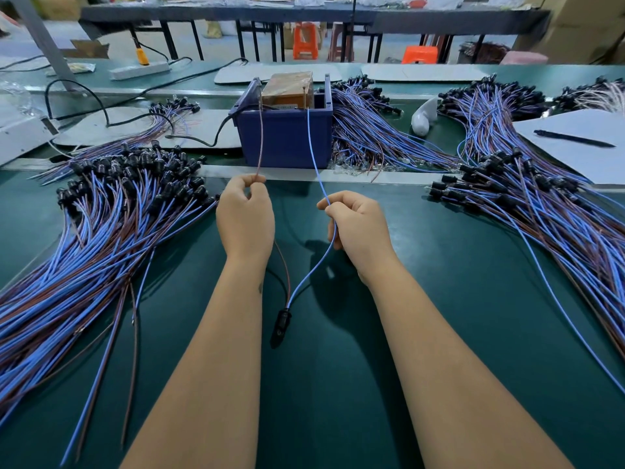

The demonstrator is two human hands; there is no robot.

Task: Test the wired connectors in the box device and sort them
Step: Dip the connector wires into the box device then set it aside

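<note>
A blue box device [285, 137] with a brown block inside stands at the far middle of the green table. My left hand [245, 214] pinches a brown wire [260, 137] whose end reaches up into the box. A blue wire [313, 154] also runs up to the box, pinched by my right hand [358, 225]. Both wires drop between my forearms to one black connector [281, 323] hanging just above the table.
A big heap of blue and brown wired connectors [101, 225] lies at the left. Similar heaps lie at the right [541, 204] and behind the box [368, 130]. A black cable [203, 140] runs from the box to the left. A pen on paper [575, 138] sits far right.
</note>
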